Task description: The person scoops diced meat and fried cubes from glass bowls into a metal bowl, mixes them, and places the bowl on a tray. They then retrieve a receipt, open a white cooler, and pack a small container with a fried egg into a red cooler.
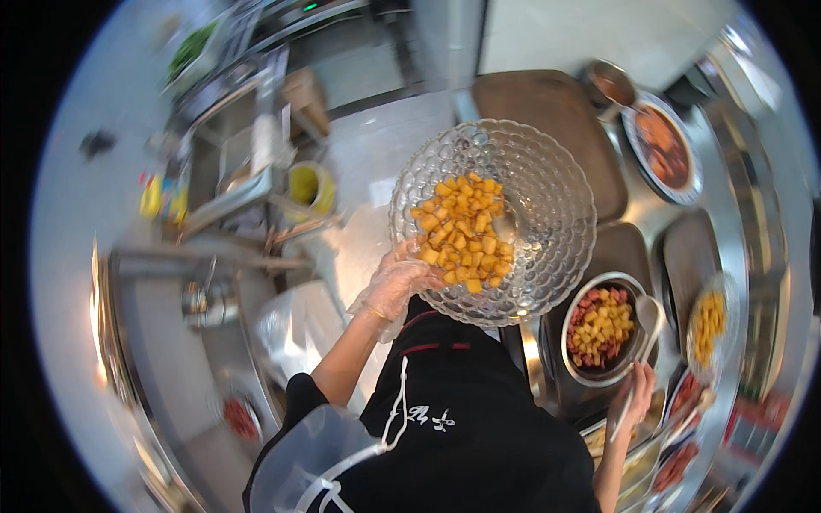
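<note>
My left hand (400, 278), in a thin clear plastic glove, grips the lower left rim of a large clear bowl (556, 197) with a bubbled pattern. Orange-yellow cubes of food (466, 231) are heaped on the bowl's left side, and the bowl is tilted. At the right, my right hand (634, 400) is closed around the handle of a pale spoon (650, 318). The spoon's head lies over the right edge of a metal bowl (571, 363), which holds yellow cubes and reddish-pink pieces (601, 325).
Brown trays (547, 94) line the steel counter on the right. On it stand a saucepan (609, 84), a dish of reddish food in sauce (663, 150) and a plate of yellow strips (708, 329). To the left are a sink (224, 141), a yellow-green bucket (310, 186) and another counter (171, 342).
</note>
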`<control>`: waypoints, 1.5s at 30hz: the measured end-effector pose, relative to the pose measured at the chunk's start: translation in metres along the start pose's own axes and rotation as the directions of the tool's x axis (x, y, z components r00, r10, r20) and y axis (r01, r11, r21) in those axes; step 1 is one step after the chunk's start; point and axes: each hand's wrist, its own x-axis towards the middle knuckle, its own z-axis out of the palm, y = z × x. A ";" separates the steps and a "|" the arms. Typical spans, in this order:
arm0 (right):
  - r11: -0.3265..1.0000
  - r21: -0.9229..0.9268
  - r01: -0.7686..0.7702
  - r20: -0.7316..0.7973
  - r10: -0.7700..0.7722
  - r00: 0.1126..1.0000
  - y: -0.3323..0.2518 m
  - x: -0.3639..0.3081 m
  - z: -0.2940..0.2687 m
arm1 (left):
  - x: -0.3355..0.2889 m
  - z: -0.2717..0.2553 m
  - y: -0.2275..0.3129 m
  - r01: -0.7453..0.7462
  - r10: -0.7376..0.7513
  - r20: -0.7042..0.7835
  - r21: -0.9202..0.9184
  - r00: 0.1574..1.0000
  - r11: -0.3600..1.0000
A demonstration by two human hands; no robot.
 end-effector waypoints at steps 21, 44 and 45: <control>0.234 0.696 -0.679 0.618 -0.677 0.399 -0.153 0.239 0.186 | -0.071 0.053 -0.086 -0.288 0.046 -0.759 -0.189 0.649 0.939; 0.277 0.662 -0.696 0.473 -0.875 0.103 -0.209 0.287 0.220 | -0.228 0.009 -0.225 -0.781 -0.003 -0.874 0.432 -0.486 0.451; 0.291 0.661 -0.692 0.485 -0.869 0.098 -0.207 0.288 0.219 | -0.230 0.005 -0.229 -0.789 -0.030 -0.873 0.424 -0.486 0.446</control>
